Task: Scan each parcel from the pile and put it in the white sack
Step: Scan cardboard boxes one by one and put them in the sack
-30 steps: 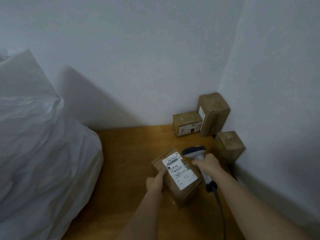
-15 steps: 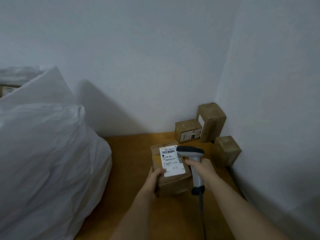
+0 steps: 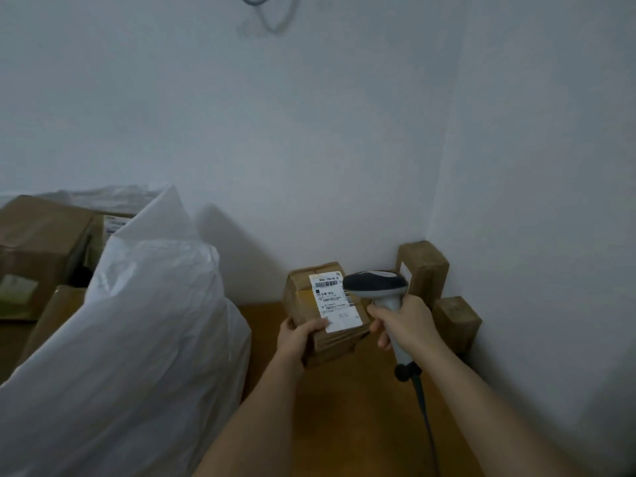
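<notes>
Over the bench's (image 3: 344, 407) bare middle, left hand (image 3: 298, 335) grips a parcel (image 3: 309, 304), right hand (image 3: 406, 325) grips the scanner (image 3: 375, 285). Sack (image 3: 137, 339) at left edge. Parcel's higher vs. before.

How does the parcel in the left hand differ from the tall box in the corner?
The parcel is held up by the left hand, label facing the camera under the scanner; the tall box stands on end on the table, untouched. The parcel's label is large; the tall box shows only a sliver. Both are brown cardboard.
</notes>
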